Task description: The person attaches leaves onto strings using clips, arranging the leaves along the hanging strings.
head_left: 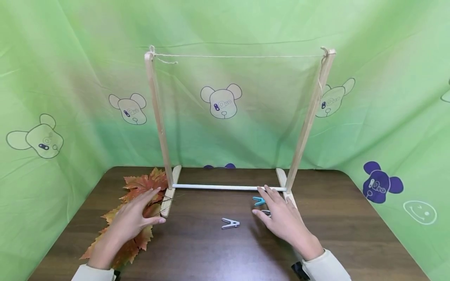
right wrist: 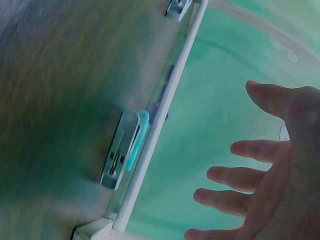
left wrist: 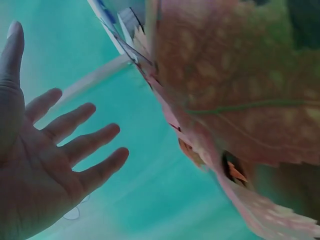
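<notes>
The left hand [head_left: 131, 218], fingers spread, hovers over orange maple leaves [head_left: 140, 185] at the left; in the left wrist view it holds nothing beside a large leaf [left wrist: 240, 85]. With fingers extended, the right hand [head_left: 283, 216] is above the right foot of a wooden frame [head_left: 306, 128], empty in the right wrist view. Close to its fingers are a blue clothespin [head_left: 259, 201] and a dark-looking one [head_left: 266, 213], partly hidden by the hand. A grey clothespin [head_left: 230, 223] lies between the hands. A string [head_left: 239, 57] runs between the tops of the frame's posts.
A white rod [head_left: 218, 187] joins the frame's two feet low across the brown table [head_left: 197, 249]. Behind and at both sides hangs a green cloth [head_left: 260, 23] printed with bear heads. The left post [head_left: 159, 121] stands beside the leaves.
</notes>
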Demonstrator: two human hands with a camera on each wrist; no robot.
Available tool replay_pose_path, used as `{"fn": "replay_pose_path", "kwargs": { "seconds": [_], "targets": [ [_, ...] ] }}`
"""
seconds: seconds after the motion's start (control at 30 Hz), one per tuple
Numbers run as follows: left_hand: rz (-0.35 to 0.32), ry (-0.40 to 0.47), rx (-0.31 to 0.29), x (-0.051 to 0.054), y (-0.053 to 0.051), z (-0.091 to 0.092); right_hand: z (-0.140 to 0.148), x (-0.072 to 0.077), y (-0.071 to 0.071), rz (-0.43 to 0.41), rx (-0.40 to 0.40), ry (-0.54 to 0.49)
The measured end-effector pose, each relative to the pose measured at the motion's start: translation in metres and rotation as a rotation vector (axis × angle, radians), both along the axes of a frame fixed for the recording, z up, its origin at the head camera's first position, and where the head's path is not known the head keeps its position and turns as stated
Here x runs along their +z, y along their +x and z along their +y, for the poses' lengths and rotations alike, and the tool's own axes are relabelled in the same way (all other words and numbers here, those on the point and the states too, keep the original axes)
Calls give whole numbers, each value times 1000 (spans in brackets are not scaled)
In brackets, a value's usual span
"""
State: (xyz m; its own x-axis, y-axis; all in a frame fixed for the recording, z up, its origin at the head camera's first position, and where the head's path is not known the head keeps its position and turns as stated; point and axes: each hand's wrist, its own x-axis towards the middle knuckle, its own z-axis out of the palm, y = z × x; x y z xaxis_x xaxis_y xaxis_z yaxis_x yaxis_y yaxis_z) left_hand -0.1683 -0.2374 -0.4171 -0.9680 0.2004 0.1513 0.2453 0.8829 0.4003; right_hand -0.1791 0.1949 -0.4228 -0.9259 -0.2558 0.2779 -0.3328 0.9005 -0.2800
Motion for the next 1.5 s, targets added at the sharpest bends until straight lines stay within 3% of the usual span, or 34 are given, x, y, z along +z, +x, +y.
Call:
{"fn": "replay_pose_path", "kwargs": {
  "seconds": [0.3,0.77,1.13,1.5],
  "targets": [
    [-31,26,10,-3,-2,-8,-12,-4,3,-23,33,-20],
    [-141,98,-15,-10,-10,-7,-24,-5,4,-127,63,-13],
    [-219,172,10,-18,-15,-10,-36,-12,3,-190,98,-69],
    [-264,263,-50,-20,-23,-16,-48,-16,-4,-234,120,-112]
  ]
}}
